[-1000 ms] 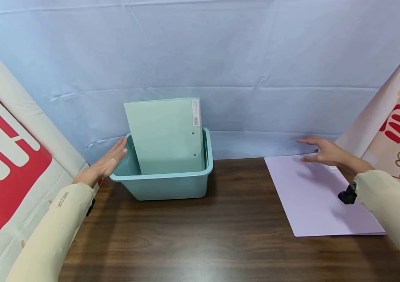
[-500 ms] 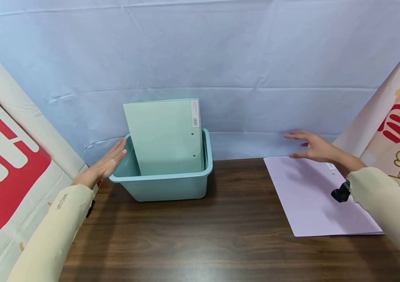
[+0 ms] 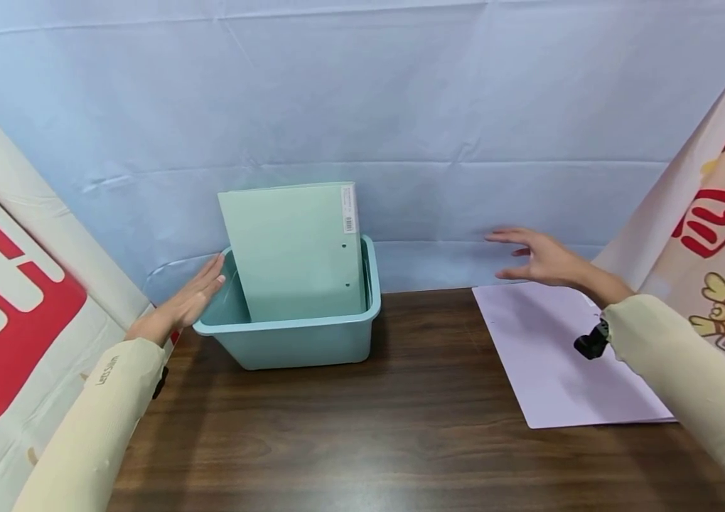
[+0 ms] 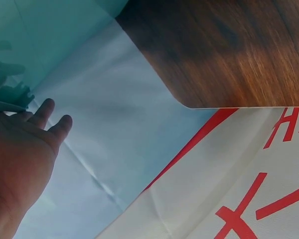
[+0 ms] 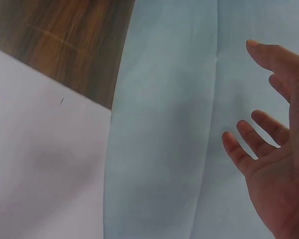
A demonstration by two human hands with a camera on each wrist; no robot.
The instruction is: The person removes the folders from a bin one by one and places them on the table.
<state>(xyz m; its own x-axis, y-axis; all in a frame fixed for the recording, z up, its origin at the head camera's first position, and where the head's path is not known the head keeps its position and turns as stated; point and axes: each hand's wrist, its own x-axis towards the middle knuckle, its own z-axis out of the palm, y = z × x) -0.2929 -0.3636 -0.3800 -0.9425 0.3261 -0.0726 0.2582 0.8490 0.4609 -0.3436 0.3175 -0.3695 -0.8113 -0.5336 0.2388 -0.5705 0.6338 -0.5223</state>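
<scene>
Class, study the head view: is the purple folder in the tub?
No, the purple folder lies flat on the table, apart from the tub.

The head view is brightly and evenly lit. Pale glare is spread over the near part of the wooden surface point(image 3: 388, 462), and soft shadows are cast on the lilac folder point(image 3: 548, 363). In the dimmer wrist views, the left hand point(image 4: 22, 159) is darkened and fine detail is softened.

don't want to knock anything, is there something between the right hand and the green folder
Nothing visible stands between the right hand and the green folder up high; lower down, the right wall of the tub does.
</scene>
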